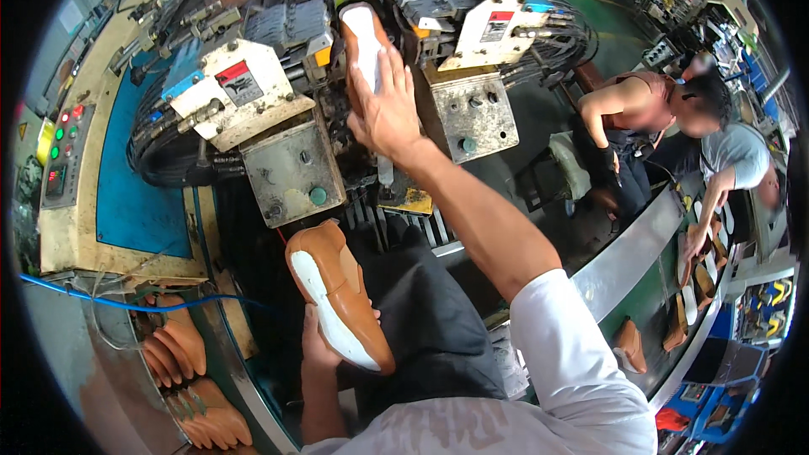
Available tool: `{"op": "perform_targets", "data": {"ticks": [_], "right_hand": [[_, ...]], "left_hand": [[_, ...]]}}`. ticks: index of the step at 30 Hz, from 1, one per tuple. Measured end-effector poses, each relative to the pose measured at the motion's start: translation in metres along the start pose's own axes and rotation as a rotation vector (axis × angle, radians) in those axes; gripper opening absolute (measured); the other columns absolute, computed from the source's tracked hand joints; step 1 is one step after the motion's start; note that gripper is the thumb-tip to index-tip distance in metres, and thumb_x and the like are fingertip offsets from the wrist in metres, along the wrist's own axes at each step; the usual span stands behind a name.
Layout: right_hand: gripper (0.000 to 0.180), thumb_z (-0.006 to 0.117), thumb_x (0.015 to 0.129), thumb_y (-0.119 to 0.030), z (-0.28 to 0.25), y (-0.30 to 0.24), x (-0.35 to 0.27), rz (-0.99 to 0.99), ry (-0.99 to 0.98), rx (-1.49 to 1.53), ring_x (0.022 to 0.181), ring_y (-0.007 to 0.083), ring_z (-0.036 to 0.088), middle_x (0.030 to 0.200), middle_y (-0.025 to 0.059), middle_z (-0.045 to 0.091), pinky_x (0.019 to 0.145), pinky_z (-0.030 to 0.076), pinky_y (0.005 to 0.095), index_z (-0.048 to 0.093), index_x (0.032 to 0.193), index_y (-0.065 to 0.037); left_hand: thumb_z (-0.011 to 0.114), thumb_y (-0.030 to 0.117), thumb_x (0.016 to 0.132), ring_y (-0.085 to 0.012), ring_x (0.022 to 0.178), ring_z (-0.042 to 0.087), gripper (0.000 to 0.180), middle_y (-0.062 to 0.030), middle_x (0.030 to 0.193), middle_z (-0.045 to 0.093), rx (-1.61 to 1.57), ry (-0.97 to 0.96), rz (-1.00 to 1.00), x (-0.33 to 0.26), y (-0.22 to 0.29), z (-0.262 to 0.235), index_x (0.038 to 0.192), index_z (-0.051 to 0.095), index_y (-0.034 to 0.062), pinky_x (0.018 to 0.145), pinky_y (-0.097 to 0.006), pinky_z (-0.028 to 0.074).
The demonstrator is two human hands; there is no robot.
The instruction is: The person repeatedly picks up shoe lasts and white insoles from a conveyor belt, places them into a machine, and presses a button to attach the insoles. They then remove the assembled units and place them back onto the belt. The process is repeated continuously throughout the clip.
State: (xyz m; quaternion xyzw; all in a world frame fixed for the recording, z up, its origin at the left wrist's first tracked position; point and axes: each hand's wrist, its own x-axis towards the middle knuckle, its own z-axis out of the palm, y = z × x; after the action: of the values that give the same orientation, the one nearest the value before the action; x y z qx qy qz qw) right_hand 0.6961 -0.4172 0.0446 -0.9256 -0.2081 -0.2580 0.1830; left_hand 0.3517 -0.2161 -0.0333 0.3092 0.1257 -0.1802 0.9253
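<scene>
In my left hand (318, 344), low in front of my lap, is a brown shoe upper (344, 297) with a white bottom along its left side. My fingers are closed around its heel end, partly hidden behind it. A second brown shoe (362, 27) lies bottom-up in the middle of the machine (286, 42), its white underside facing me. Across its near end lies my right hand (389, 111), thumb on the left side and fingers over the white underside. Two cream machine blocks with dark plates flank this shoe.
A control panel (61, 147) with lit buttons stands at left. Brown shoe uppers (181, 345) are lined up at lower left. On the right, a conveyor (645, 307) carries several shoes. Two people (628, 114) work beside it. Black hoses (156, 139) loop from the machine.
</scene>
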Motion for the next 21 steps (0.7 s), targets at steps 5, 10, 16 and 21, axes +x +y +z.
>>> {"op": "perform_targets", "data": {"ticks": [5, 10, 16, 21], "right_hand": [[0.084, 0.083, 0.081, -0.037, 0.032, 0.015, 0.060, -0.044, 0.149, -0.114, 0.155, 0.0565, 0.032, 0.161, 0.0416, 0.040, 0.127, 0.030, 0.0624, 0.057, 0.156, -0.010], [0.072, 0.081, 0.091, -0.041, 0.015, 0.009, 0.067, -0.184, -0.035, -0.197, 0.149, 0.0505, 0.045, 0.156, 0.0366, 0.051, 0.128, 0.033, 0.0583, 0.062, 0.146, 0.001], [0.056, 0.077, 0.098, -0.034, 0.017, 0.096, 0.111, -0.398, 0.091, -0.197, 0.117, 0.0454, 0.063, 0.124, 0.0247, 0.067, 0.103, 0.050, 0.0534, 0.064, 0.145, -0.005], [0.060, 0.072, 0.102, -0.038, 0.046, 0.124, 0.141, -0.595, 0.138, -0.170, 0.113, 0.0446, 0.064, 0.117, 0.0226, 0.067, 0.101, 0.050, 0.0526, 0.060, 0.154, -0.010]], "left_hand": [[0.050, 0.065, 0.108, -0.0527, 0.121, 0.069, 0.084, -0.0290, 0.143, 0.063, -0.086, 0.093, -0.006, 0.008, 0.002, -0.009, 0.165, 0.035, 0.0043, 0.105, -0.067, 0.056], [0.046, 0.032, 0.116, -0.0365, 0.131, 0.067, 0.056, -0.0208, 0.151, 0.060, -0.134, 0.268, 0.004, -0.001, -0.014, -0.065, 0.166, 0.037, 0.0072, 0.115, -0.055, 0.053], [0.048, 0.043, 0.114, -0.0221, 0.151, 0.046, 0.067, -0.0111, 0.165, 0.045, 0.219, 0.327, 0.192, -0.016, 0.019, -0.039, 0.170, 0.032, 0.0091, 0.122, -0.043, 0.043], [0.052, 0.047, 0.113, -0.0213, 0.147, 0.048, 0.072, -0.0101, 0.160, 0.049, 0.160, 0.455, 0.353, -0.088, 0.018, -0.057, 0.171, 0.031, 0.0103, 0.121, -0.041, 0.042]]}}
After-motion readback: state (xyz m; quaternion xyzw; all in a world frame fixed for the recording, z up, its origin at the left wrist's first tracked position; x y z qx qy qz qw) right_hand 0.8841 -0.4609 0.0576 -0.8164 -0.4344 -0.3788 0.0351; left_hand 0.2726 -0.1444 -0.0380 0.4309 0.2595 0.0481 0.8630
